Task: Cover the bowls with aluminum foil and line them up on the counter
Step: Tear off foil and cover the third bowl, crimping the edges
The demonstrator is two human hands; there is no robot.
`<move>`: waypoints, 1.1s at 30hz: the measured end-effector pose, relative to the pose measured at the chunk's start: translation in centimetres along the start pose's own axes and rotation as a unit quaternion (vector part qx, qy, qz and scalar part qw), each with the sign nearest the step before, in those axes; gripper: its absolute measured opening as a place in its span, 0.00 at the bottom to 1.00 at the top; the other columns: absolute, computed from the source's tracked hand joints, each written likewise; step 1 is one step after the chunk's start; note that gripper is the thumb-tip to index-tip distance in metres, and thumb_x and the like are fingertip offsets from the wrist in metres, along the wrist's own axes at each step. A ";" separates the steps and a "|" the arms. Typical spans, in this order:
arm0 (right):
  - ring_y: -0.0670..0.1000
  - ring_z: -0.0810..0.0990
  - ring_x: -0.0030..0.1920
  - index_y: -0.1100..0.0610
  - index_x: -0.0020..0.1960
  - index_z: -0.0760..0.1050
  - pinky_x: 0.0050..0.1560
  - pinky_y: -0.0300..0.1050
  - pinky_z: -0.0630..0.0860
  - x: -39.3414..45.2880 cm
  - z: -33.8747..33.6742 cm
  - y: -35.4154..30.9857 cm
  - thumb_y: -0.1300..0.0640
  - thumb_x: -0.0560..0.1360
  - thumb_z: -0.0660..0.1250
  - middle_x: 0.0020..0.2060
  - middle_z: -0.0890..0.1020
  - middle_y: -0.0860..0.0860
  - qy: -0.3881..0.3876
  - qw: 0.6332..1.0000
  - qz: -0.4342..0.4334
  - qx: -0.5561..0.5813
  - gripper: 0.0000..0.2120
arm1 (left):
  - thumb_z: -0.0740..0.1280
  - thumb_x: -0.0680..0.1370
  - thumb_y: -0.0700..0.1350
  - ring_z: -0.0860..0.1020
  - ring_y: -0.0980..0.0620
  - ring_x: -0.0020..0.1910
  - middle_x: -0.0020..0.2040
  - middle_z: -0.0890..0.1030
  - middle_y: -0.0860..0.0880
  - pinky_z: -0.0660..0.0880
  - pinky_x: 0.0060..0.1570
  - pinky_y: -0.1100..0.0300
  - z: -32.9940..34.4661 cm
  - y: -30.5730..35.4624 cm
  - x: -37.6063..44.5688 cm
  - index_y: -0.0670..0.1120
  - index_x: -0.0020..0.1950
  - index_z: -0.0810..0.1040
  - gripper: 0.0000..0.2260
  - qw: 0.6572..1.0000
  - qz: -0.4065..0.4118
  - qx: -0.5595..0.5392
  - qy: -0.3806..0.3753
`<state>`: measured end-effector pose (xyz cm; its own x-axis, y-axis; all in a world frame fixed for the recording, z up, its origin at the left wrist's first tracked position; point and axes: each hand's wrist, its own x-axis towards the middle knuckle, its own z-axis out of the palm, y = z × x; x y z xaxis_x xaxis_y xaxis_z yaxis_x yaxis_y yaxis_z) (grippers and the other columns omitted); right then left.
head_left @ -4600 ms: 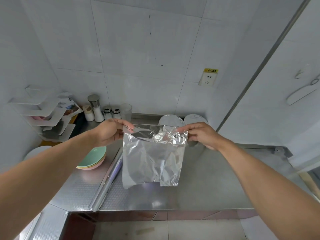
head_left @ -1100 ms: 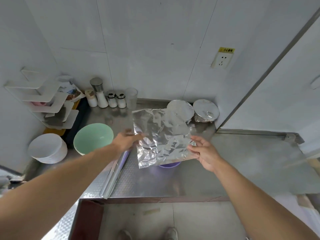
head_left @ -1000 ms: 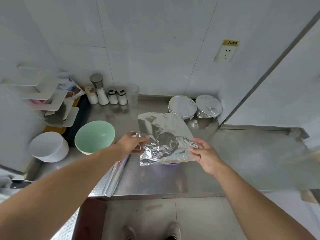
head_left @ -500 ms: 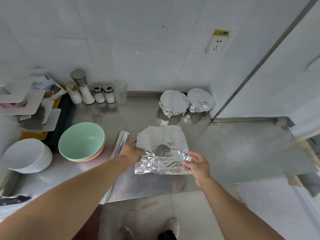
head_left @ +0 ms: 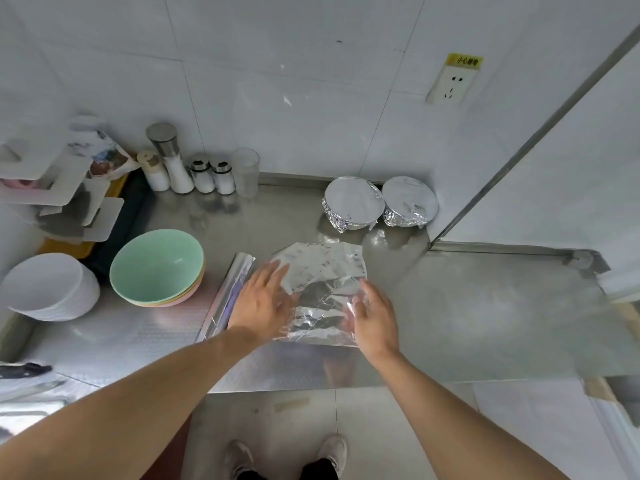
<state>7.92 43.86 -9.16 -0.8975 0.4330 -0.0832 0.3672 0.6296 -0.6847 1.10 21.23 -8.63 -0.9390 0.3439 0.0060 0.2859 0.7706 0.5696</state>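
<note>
A crinkled sheet of aluminum foil [head_left: 322, 289] lies spread over a bowl on the steel counter [head_left: 485, 306]; the bowl under it is hidden. My left hand [head_left: 263, 303] rests flat on the sheet's left side, fingers straight. On its right side my right hand [head_left: 372, 315] presses with straight fingers. Two foil-covered bowls [head_left: 353, 200] [head_left: 408, 200] stand side by side at the back against the wall. A stack of bowls, green one on top [head_left: 157, 266], sits to the left. The foil roll [head_left: 228, 299] lies between the stack and my left hand.
A stack of white plates [head_left: 48, 285] stands at the far left. Shakers and jars [head_left: 187, 171] and a clear cup [head_left: 246, 171] line the back wall. A white rack [head_left: 59, 199] hangs at the left. The counter's front edge runs just below my wrists.
The foil sheet came down from the air onto the bowl. Both hands let go of its edges and now lie flat on it. The camera tilted further down.
</note>
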 end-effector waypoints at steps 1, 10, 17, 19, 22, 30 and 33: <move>0.50 0.63 0.78 0.50 0.78 0.66 0.78 0.47 0.58 0.3 0.2 -0.7 0.55 0.85 0.58 0.77 0.67 0.47 -0.037 0.995 -0.062 -0.065 0.22 | 0.59 0.81 0.55 0.57 0.44 0.82 0.82 0.61 0.45 0.57 0.80 0.45 1.5 -0.2 0.0 0.46 0.81 0.63 0.29 0.999 0.036 0.028 -0.026; 0.51 0.39 0.82 0.50 0.83 0.47 0.81 0.52 0.39 3.4 4.2 -0.6 0.41 0.76 0.28 0.82 0.45 0.48 -0.142 0.934 -0.186 -0.271 0.37 | 0.29 0.79 0.57 0.33 0.46 0.81 0.83 0.38 0.46 0.33 0.79 0.50 7.5 2.8 1.2 0.44 0.84 0.40 0.35 0.980 0.008 0.191 -0.059; 0.50 0.35 0.81 0.48 0.83 0.42 0.79 0.49 0.32 4.4 5.4 0.2 0.40 0.78 0.28 0.82 0.42 0.47 -0.135 0.932 -0.201 -0.270 0.35 | 0.29 0.80 0.58 0.32 0.47 0.81 0.82 0.34 0.46 0.34 0.80 0.50 8.5 1.5 2.0 0.43 0.82 0.36 0.33 0.978 0.005 0.202 -0.062; 0.51 0.35 0.81 0.47 0.82 0.42 0.79 0.50 0.33 4.3 5.4 0.3 0.40 0.79 0.29 0.82 0.42 0.47 -0.128 0.931 -0.203 -0.276 0.33 | 0.28 0.79 0.58 0.31 0.46 0.80 0.81 0.32 0.45 0.35 0.80 0.50 8.5 1.5 2.0 0.43 0.81 0.34 0.33 0.977 0.005 0.202 -0.064; 0.54 0.37 0.81 0.47 0.83 0.45 0.80 0.54 0.35 4.0 5.7 -0.5 0.44 0.80 0.33 0.82 0.44 0.48 -0.110 0.925 -0.219 -0.290 0.32 | 0.30 0.80 0.57 0.33 0.44 0.81 0.81 0.33 0.43 0.38 0.81 0.48 8.8 1.1 2.0 0.41 0.81 0.36 0.33 0.977 0.018 0.202 -0.066; 0.51 0.34 0.81 0.45 0.82 0.41 0.80 0.55 0.34 6.1 7.4 -3.1 0.48 0.78 0.30 0.82 0.41 0.45 -0.132 0.901 -0.252 -0.326 0.32 | 0.45 0.84 0.51 0.49 0.41 0.83 0.83 0.51 0.40 0.57 0.80 0.43 9.7 -0.8 2.1 0.38 0.83 0.53 0.30 0.981 0.064 0.185 -0.007; 0.50 0.34 0.81 0.44 0.82 0.40 0.80 0.56 0.35 6.4 7.7 -2.4 0.46 0.77 0.29 0.82 0.42 0.44 -0.134 0.896 -0.252 -0.341 0.32 | 0.41 0.84 0.50 0.44 0.43 0.83 0.84 0.46 0.41 0.53 0.81 0.44 10.2 -1.1 2.0 0.39 0.83 0.46 0.29 0.983 0.061 0.170 -0.010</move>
<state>-0.54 40.14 -13.56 -0.9841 -0.1303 -0.1203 -0.1199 0.9887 -0.0903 0.87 26.49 -17.61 -0.8911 0.4521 0.0388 0.4461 0.8573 0.2570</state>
